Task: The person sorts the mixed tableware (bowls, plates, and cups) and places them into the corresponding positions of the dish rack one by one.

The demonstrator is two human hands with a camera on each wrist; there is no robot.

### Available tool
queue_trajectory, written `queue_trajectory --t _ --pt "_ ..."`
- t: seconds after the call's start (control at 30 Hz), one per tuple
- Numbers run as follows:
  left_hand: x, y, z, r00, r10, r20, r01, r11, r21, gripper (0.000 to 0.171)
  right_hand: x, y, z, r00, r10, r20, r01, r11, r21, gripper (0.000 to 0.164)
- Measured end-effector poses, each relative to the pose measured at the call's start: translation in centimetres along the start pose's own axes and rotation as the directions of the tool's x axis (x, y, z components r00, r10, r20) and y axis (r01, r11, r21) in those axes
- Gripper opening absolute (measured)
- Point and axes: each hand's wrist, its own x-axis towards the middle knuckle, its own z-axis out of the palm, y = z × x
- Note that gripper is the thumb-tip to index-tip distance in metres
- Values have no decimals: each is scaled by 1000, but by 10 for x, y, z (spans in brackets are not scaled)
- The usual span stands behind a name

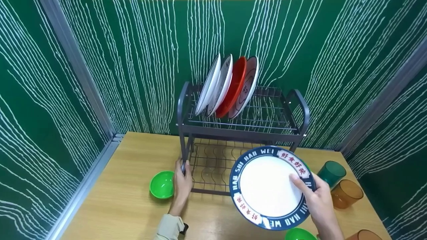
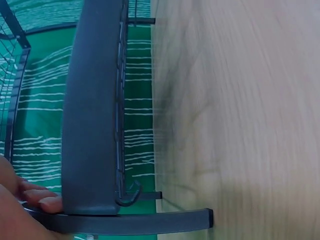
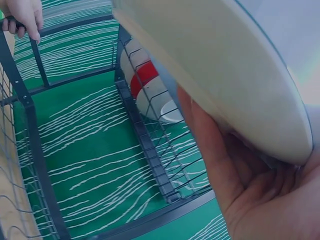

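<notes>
In the head view my right hand (image 1: 320, 203) grips the right edge of a round white plate (image 1: 270, 186) with a dark blue rim and lettering, thumb on its face. The right wrist view shows the fingers (image 3: 210, 145) under the plate's pale underside. My left hand (image 1: 182, 181) holds the front left leg of a dark two-tier dish rack (image 1: 240, 132); the left wrist view has its fingertips (image 2: 47, 202) on the metal frame. On the upper tier, two white plates (image 1: 209, 90), a red plate (image 1: 235, 88) and a patterned white plate (image 1: 248, 86) lean upright.
Left of the rack sits a green bowl (image 1: 162, 185); another green bowl (image 1: 300, 234) is at the lower edge. A dark green cup (image 1: 332, 173), an amber cup (image 1: 347, 194) and another amber cup (image 1: 365, 235) stand right. Green walls (image 1: 150, 66) close in the wooden table (image 1: 126, 186).
</notes>
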Motion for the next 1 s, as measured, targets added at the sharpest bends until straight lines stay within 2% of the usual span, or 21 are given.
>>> queue_trajectory --t 0.2,0.3,0.47,0.6,0.73,0.83,1.0 --pt "-1 -7 2 992 111 -66 -104 990 92 28 3 -11 -1 998 -57 -38 58 998 0 47" --pt "-3 -12 6 977 177 -115 -159 976 149 20 3 -15 0 996 -77 -54 78 997 7 46" --pt "-5 -17 12 953 257 -163 -228 957 179 10 1 -25 -1 987 -112 -111 118 992 51 44" --pt "-5 -18 14 945 271 -181 -237 953 188 9 2 -35 0 971 -160 -177 174 982 68 40" --pt "-6 -17 13 953 245 -176 -213 960 182 10 5 -44 2 952 -201 -231 229 968 100 37" --pt "-7 -16 12 959 229 -164 -200 964 175 10 7 -49 2 937 -231 -261 279 947 161 37" --pt "-7 -16 12 958 241 -156 -213 962 173 11 10 -57 1 916 -263 -303 338 913 229 40"
